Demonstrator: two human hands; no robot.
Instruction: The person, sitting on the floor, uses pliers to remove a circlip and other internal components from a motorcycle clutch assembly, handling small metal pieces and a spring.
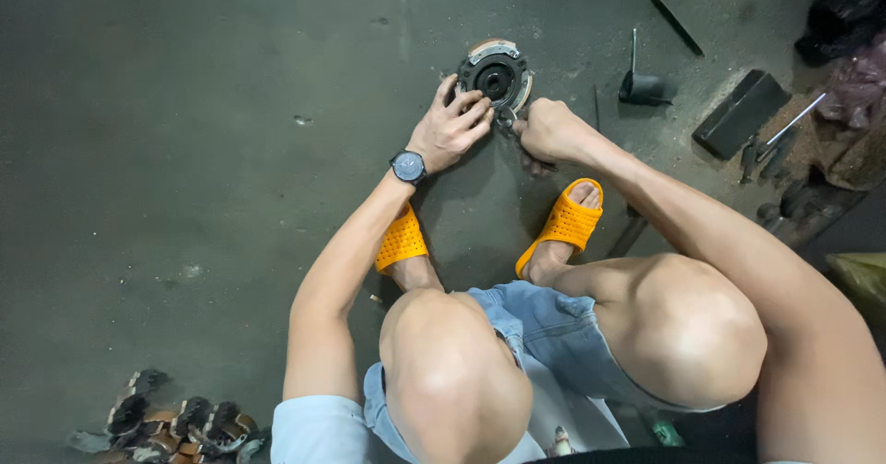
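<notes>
The left hand [450, 130] lies spread on the lower-left rim of a round black metal disc [496, 77] on the floor [212, 150]; the right hand [546, 130], fisted around a small tool [507, 119], meets the disc's lower edge; orange sandals [565, 224] sit just below; bare floor stretches leftward.

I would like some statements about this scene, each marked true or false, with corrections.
1. The left hand rests on the round metal part on the floor. True.
2. The right hand is raised high, far from the part. False: it grips a small tool right beside the part.
3. The person wears orange sandals. True.
4. The wristwatch is on the right wrist. False: it is on the left wrist.
5. The floor is white tile. False: it is dark concrete.
</notes>
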